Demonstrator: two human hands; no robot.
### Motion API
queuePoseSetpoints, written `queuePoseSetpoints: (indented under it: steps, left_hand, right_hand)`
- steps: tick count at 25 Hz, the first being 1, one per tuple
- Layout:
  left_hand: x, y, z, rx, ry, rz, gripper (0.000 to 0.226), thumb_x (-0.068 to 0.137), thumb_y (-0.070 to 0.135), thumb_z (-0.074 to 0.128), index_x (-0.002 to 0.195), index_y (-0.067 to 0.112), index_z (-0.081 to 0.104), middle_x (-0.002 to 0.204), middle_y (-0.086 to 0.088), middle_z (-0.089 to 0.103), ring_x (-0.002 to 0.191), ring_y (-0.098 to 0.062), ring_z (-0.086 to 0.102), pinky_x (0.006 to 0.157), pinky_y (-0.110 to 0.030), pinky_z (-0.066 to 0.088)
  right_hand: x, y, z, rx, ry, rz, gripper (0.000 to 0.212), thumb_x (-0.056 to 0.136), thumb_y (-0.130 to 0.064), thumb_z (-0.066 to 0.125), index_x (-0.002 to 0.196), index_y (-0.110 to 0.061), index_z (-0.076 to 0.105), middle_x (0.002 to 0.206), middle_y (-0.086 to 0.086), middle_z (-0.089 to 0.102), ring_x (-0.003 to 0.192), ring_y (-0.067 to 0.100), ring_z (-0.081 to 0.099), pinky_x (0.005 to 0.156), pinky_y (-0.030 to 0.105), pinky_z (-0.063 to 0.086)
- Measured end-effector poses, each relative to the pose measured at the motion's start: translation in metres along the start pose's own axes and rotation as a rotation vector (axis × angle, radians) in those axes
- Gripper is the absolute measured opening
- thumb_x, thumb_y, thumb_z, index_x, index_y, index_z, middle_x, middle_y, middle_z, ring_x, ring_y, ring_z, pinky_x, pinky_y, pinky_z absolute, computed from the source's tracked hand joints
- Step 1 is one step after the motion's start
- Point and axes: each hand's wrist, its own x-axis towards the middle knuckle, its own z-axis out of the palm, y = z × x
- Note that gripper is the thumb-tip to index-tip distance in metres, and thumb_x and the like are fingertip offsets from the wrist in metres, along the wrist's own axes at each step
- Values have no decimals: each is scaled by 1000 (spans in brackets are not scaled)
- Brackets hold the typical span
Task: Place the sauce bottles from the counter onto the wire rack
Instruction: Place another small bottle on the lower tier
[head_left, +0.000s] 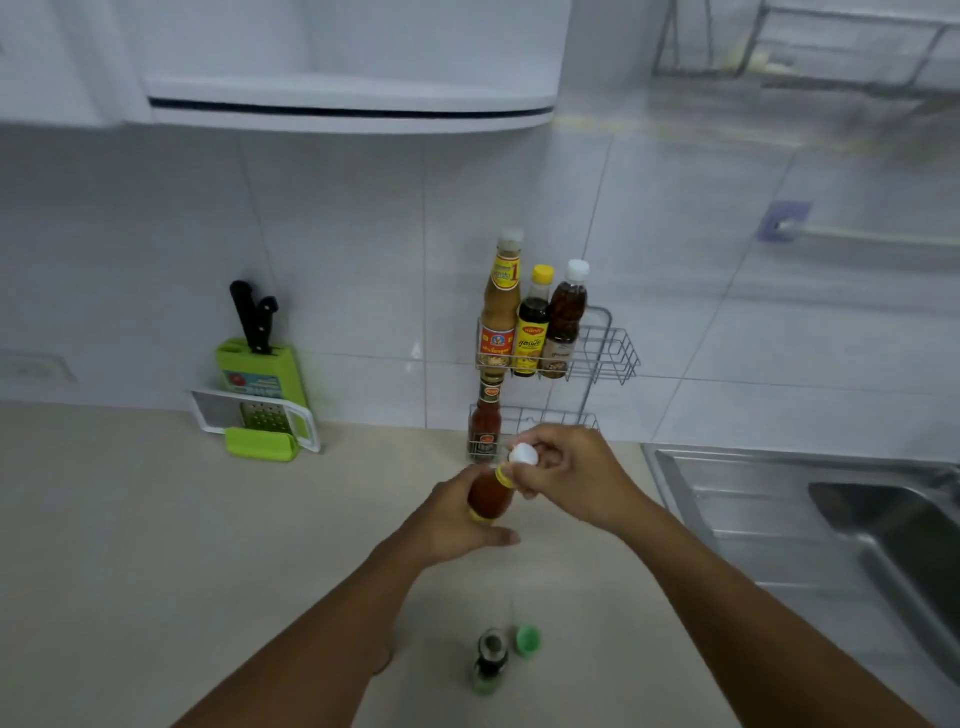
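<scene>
My left hand (457, 525) grips the body of a red sauce bottle (490, 496) with yellow trim, held above the counter. My right hand (571, 475) pinches that bottle's white cap (523, 454) at the neck. Behind them a two-tier wire rack (608, 353) stands against the wall. Its top tier holds three bottles: a tall orange one (500, 306), a dark one with a yellow cap (532, 327) and a brown one with a white cap (566, 317). A red bottle (485, 421) stands on the lower tier. A dark bottle (491, 657) and a green-capped clear bottle (527, 636) stand on the counter near me.
A green knife block (260, 364) with black-handled knives and a white-and-green grater (254, 421) lean on the wall at the left. A steel sink (831, 519) takes up the right side. A white cabinet (353, 98) hangs overhead, and a dish rack (831, 47) is at upper right.
</scene>
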Motion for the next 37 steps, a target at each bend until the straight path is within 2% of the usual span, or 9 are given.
queuePoseSetpoints:
  steps: [3, 8, 13, 17, 20, 24, 28, 33, 37]
  left_hand:
    - [0, 34, -20, -89, 2, 171, 51, 62, 28, 86, 106, 36, 64, 88, 5, 69, 76, -12, 68, 59, -30, 57]
    - [5, 72, -35, -27, -175, 178, 35, 61, 22, 79, 92, 24, 63, 78, -2, 65, 65, -21, 67, 68, -50, 61]
    - [18, 74, -17, 925, 483, 286, 62, 66, 49, 75, 121, 37, 49, 104, 6, 72, 86, -21, 71, 69, -33, 53]
    - [30, 80, -31, 16, -69, -1, 42, 56, 32, 80, 95, 37, 64, 83, 3, 72, 69, -18, 70, 67, -41, 62]
    - [33, 81, -35, -236, -416, -67, 31, 61, 12, 79, 85, 27, 66, 72, -6, 69, 59, -23, 66, 64, -40, 58]
    - [47, 85, -15, 249, -53, -26, 50, 59, 35, 80, 106, 34, 62, 93, 2, 69, 79, -19, 69, 76, -39, 58]
    - [61, 89, 12, 861, 360, 165, 60, 69, 40, 77, 121, 30, 51, 109, -1, 70, 93, -28, 69, 79, -39, 52]
    - [84, 91, 9, 47, -25, -136, 47, 51, 35, 78, 96, 29, 65, 79, 9, 70, 74, -14, 69, 80, -48, 63]
    - [98, 81, 10, 18, -141, -171, 73, 51, 29, 86, 117, 29, 54, 105, 4, 69, 96, -16, 70, 87, -42, 61]
  right_hand:
    - [3, -35, -42, -129, 67, -166, 21, 82, -48, 75, 89, -30, 65, 73, -11, 72, 58, 7, 68, 52, 22, 54]
    - [13, -44, -57, -372, 34, -215, 14, 101, -33, 38, 103, -25, 50, 64, 2, 59, 57, 21, 53, 57, 41, 46]
    - [35, -24, -45, 199, 59, 570, 32, 104, -32, 32, 83, -12, 47, 57, 3, 38, 42, 15, 33, 42, 23, 27]
    - [45, -17, -67, -142, 54, 71, 32, 102, -34, 42, 81, -19, 60, 61, -8, 52, 56, 9, 49, 55, 32, 37]
    - [49, -10, -70, -175, 1, -168, 27, 96, -32, 37, 81, -28, 60, 66, -11, 57, 63, 5, 53, 61, 29, 41]
    - [62, 17, -59, -61, -20, 209, 28, 102, -34, 33, 91, -13, 48, 65, -5, 44, 51, 10, 41, 49, 27, 32]
    - [67, 39, -59, 542, -33, 710, 29, 104, -35, 37, 80, -18, 37, 54, -3, 23, 39, 10, 17, 40, 18, 17]
    - [67, 56, -52, 731, -146, 473, 33, 83, -42, 78, 80, -12, 64, 55, 6, 52, 45, 17, 48, 45, 27, 42]
    - [62, 83, -50, 596, -224, 385, 44, 85, -42, 81, 106, -3, 76, 91, 19, 78, 67, 27, 69, 64, 38, 61]
